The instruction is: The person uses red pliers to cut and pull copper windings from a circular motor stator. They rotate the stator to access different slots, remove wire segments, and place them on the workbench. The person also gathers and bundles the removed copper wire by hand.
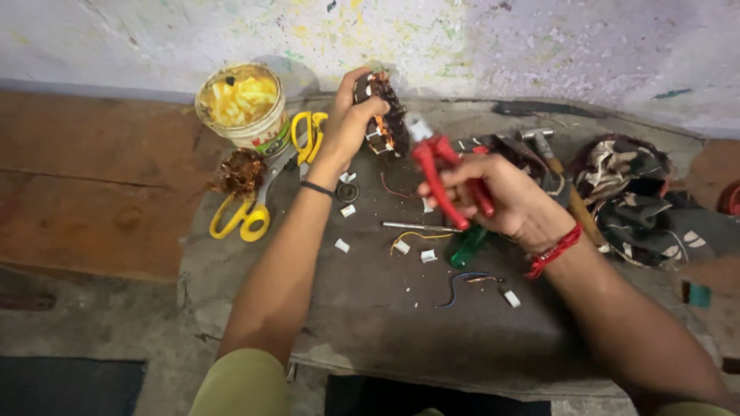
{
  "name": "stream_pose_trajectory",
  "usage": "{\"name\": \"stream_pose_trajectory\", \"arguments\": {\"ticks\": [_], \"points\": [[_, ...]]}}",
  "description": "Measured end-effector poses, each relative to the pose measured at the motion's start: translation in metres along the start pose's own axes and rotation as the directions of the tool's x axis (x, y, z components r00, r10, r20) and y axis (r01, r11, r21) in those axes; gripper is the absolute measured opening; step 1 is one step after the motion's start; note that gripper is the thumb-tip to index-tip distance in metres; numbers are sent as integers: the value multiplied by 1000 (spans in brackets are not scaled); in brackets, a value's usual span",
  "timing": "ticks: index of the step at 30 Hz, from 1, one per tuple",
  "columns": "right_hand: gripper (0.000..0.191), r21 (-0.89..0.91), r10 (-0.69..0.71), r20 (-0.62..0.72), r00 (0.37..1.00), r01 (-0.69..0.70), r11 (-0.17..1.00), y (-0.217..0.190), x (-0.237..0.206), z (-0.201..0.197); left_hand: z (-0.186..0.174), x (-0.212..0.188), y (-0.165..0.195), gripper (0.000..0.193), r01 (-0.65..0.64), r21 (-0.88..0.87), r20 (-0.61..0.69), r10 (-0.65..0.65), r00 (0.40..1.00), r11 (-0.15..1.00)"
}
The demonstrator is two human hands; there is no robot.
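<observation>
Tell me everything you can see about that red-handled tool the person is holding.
The red-handled pliers look like a small hand tool with two long red plastic-coated handles and a pale metal head. The right hand grips both handles, fingers wrapped round them, so the tool is held in the air above the grey work slab, tilted with its head pointing up and left. The head sits right against the dark, copper-wound motor part that the left hand holds up. Whether its jaws actually bite anything is unclear.

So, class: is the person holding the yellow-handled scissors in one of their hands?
No, the yellow-handled scissors lie on the work surface, while the right hand grips red-handled pliers.
</observation>
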State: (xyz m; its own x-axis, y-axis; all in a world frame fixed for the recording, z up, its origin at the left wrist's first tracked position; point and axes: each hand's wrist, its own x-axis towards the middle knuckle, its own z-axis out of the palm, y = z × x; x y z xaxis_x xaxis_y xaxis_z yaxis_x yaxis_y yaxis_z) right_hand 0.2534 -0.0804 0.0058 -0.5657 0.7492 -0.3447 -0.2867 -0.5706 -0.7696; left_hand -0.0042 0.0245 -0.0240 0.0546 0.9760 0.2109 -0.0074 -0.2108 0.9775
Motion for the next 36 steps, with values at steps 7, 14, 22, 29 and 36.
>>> {"name": "stream_pose_trajectory", "arguments": {"ticks": [7, 14, 22, 29, 36], "points": [[14, 631, -393, 364, 844, 87, 771, 7, 10, -10, 4, -2, 17, 55, 35, 59, -60, -31, 998, 998], [37, 138, -1, -183, 983, 27, 990, 2, 0, 6, 9, 12, 16, 54, 126, 35, -60, -123, 991, 991], [72, -131, 90, 197, 976, -64, 989, 8, -7, 6, 25, 35, 10, 29, 86, -41, -146, -91, 985, 996], [71, -41, 118, 262, 958, -111, 993, -9, -5, 13, 9, 24, 13, 49, 23, -251, -285, -97, 954, 968], [72, -31, 173, 365, 915, -174, 984, 3, 2, 20, -22, 27, 9, 59, 1, -412, -275, -126, 953, 911]]}}
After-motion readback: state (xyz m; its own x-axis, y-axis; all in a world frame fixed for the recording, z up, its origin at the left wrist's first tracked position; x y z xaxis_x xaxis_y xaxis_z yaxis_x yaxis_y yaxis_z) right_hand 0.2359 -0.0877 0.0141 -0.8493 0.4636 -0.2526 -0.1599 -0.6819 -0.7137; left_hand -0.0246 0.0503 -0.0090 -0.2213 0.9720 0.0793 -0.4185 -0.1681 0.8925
